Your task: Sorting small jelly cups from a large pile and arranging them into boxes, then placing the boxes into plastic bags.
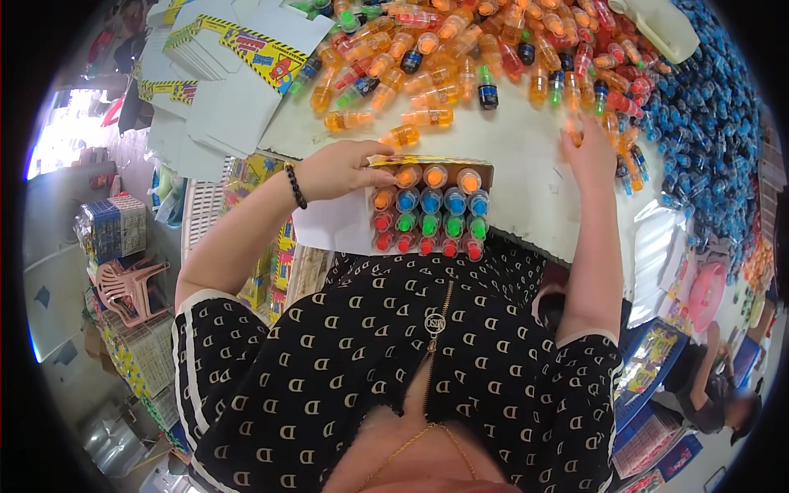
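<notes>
A small cardboard box (345, 223) stands open at the table's near edge, filled with rows of small bottles (430, 212) with orange, blue, green and red caps. My left hand (341, 168) rests on the box's top left corner, fingers curled on its rim. My right hand (590, 148) reaches out to the right, fingers spread over loose bottles at the edge of a big heap (460, 57) of orange, red and green bottles on the white table (526, 181).
Flat unfolded cartons (238, 49) with yellow print lie stacked at the far left. A pile of blue-wrapped sweets (707, 115) fills the right side. A white plastic jug (662, 25) sits at top right. A pink chair (127, 287) and crates stand lower left; another person (715, 394) sits lower right.
</notes>
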Demonstrator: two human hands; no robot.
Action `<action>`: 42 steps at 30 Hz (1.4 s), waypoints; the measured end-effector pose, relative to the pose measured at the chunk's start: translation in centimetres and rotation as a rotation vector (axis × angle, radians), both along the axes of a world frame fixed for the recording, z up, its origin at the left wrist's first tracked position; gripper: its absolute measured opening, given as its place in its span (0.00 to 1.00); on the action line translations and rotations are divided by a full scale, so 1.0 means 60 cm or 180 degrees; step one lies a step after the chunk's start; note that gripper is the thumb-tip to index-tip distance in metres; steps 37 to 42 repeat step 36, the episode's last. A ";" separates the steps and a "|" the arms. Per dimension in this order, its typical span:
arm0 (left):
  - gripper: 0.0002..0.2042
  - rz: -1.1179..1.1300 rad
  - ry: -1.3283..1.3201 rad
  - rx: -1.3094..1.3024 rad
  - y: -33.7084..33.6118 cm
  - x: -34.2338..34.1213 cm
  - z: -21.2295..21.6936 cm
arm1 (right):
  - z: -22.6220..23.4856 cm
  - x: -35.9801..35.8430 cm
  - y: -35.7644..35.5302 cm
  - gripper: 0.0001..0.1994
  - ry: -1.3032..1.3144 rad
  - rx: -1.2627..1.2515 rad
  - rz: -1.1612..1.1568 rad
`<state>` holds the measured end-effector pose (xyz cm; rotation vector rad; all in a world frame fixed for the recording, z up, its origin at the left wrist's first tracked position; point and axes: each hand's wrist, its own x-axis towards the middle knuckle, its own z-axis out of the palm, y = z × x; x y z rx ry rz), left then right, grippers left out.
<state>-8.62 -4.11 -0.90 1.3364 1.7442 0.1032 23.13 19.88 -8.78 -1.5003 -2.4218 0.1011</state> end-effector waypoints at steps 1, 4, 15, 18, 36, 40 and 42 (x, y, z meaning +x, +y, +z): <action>0.28 -0.0013 -0.0229 0.0128 0.001 -0.008 -0.012 | 0.007 -0.003 -0.012 0.20 0.0417 -0.0278 0.0218; 0.28 -0.0031 -0.0688 0.0386 0.003 -0.028 -0.046 | 0.077 -0.031 -0.089 0.20 0.1246 -0.0843 0.0654; 0.26 -0.0139 -0.0492 0.0119 0.067 -0.011 -0.048 | 0.092 -0.037 -0.146 0.15 0.1322 -0.1505 0.1992; 0.26 -0.0270 -0.0530 0.0169 0.075 -0.008 -0.043 | 0.082 -0.029 -0.144 0.14 0.0996 -0.1765 0.1780; 0.28 0.0926 -0.3160 0.0312 -0.028 -0.114 0.098 | -0.016 0.212 -0.071 0.16 -0.0083 0.0255 -0.0661; 0.28 0.0926 -0.3160 0.0312 -0.028 -0.114 0.098 | -0.016 0.212 -0.071 0.16 -0.0083 0.0255 -0.0661; 0.28 0.0926 -0.3160 0.0312 -0.028 -0.114 0.098 | -0.016 0.212 -0.071 0.16 -0.0083 0.0255 -0.0661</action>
